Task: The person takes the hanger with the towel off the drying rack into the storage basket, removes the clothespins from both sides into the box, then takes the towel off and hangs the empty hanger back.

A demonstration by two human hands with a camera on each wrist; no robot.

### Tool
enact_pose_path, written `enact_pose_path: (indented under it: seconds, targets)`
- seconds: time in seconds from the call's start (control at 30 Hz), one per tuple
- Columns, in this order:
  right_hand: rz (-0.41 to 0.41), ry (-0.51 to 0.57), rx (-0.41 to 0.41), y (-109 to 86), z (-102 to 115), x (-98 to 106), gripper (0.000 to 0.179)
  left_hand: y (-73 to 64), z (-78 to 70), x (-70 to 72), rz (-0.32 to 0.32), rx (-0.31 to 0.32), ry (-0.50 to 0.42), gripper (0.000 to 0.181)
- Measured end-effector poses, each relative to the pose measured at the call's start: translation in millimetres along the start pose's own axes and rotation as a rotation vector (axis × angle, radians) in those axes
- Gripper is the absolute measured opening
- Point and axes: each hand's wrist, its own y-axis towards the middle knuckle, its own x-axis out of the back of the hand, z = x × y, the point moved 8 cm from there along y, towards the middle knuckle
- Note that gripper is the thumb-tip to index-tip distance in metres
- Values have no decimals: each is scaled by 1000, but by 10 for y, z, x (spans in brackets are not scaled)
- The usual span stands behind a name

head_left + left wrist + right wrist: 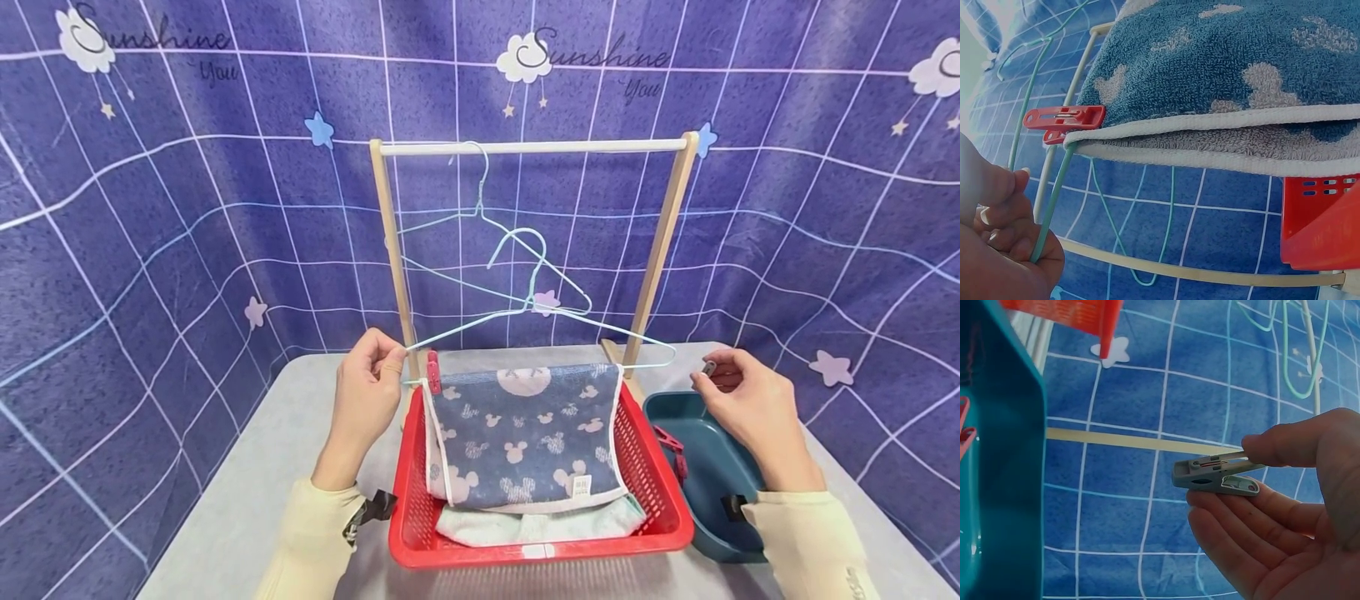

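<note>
My left hand (367, 396) grips the left end of a light-green wire hanger (545, 248). Folded over its lower bar is a blue towel (525, 450) with pale mouse-head prints and white edging. A red clothespin (433, 372) clamps the towel's left corner to the bar; in the left wrist view this clothespin (1069, 117) sits just beyond my fingers. No clothespin shows at the towel's right corner. Off the hanger's right end, my right hand (761, 412) pinches a grey clothespin (1210, 475) between thumb and fingers, apart from the towel.
Below the towel stands a red basket (399, 508) holding a pale cloth (532, 527). A teal basin (720, 546) sits right of it, with a red clothespin (675, 450) at its left side. Behind, a wooden rack (660, 242) carries another green hanger (483, 171).
</note>
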Motion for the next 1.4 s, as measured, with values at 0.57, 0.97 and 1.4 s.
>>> enact_pose_path:
  seconds: [0.57,0.97,1.4]
  targets:
    - [115,-32,-26,-39,-166,-187,30,5,4,-16,5,7,25,16]
    - [287,-110,13,-31,-250,-380,29,-5,10,-4,6,11,26,15]
    - [526,-163,-75,-107,-393,-582,27,-4,7,11,1,22,42,14]
